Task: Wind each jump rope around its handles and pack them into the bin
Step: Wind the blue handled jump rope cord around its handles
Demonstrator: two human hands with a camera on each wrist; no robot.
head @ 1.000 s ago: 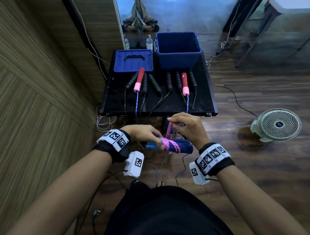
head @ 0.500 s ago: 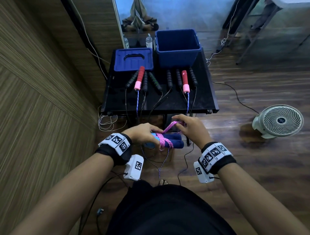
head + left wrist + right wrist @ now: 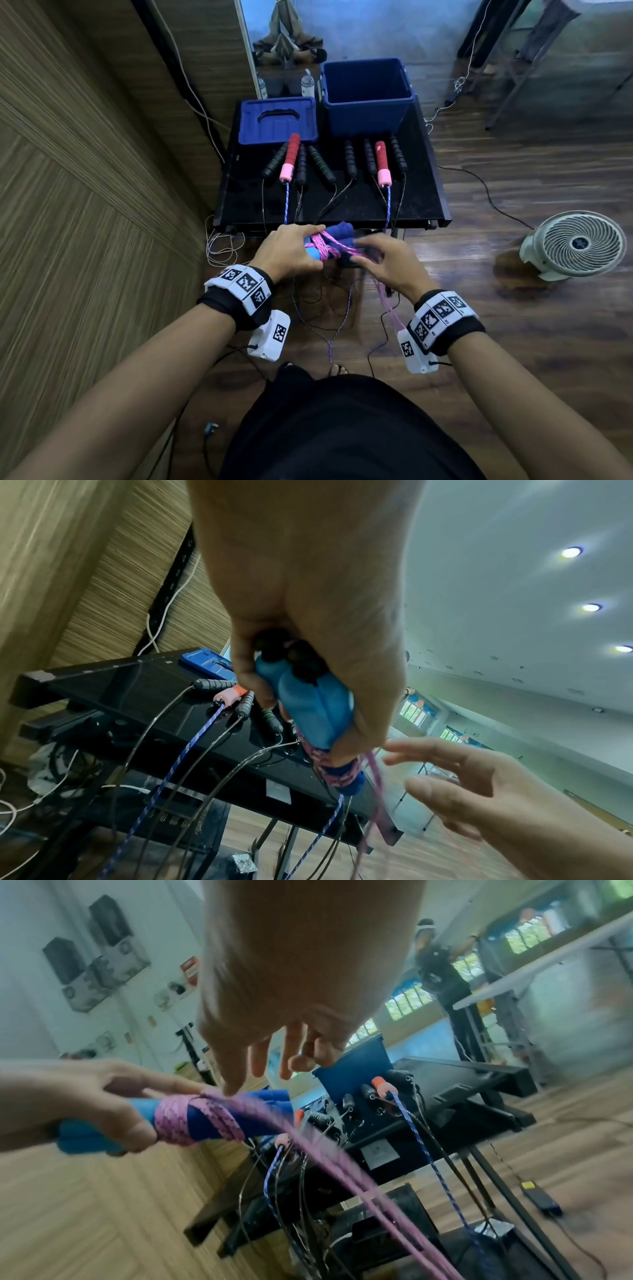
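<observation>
1. Gripping the paired blue jump rope handles [image 3: 330, 240] at their light-blue ends, left hand [image 3: 291, 251] curls fingers and thumb around them.
2. Pink rope [image 3: 205, 1115] is wound around the handles; loose strands trail down, blurred.
3. Right hand [image 3: 387, 263] just beside the bundle, fingers spread, gripping nothing.
4. Black table [image 3: 342, 205] beyond carries unwound jump ropes [image 3: 290, 157].
5. Open blue bin [image 3: 366, 92] at the far edge, blue lid [image 3: 277, 120] beside it.

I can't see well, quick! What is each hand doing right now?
Left hand: grips the blue handles, which have pink rope wound round them.
Right hand: fingers spread, touching the rope; no clear grip.
</observation>
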